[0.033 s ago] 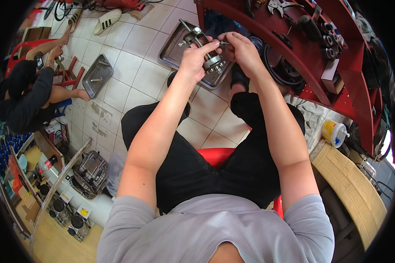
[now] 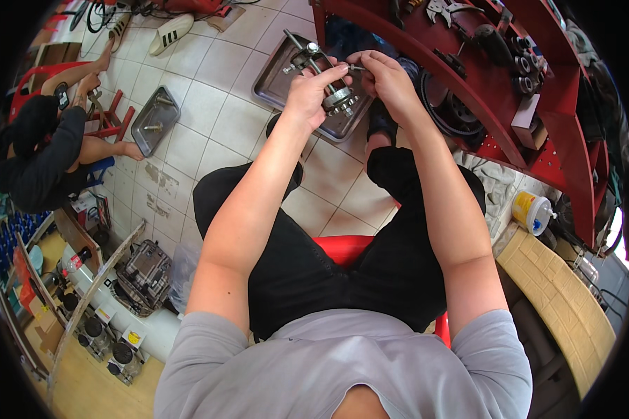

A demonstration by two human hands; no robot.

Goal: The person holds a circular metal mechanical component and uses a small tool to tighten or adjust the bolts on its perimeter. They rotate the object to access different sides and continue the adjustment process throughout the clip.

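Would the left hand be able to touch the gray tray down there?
Probably yes: the left hand appears above the tray, whose left side shows bare. But that hand is holding the metal assembly.

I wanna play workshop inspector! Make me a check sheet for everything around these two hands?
Surface: pale tiled floor, with a metal tray under the hands.
Things in hand: a metal assembly with a long rod, and a slim metal piece; whether they are joined is unclear.
Clutter: a second tray with metal parts in it, a white shoe, pliers.
Hands: left hand grips the assembly; right hand pinches the slim piece.
Cables: dark looped cords at the upper left.
Surroundings: red rack and a yellow-and-white bucket on the right; another person seated on the left.
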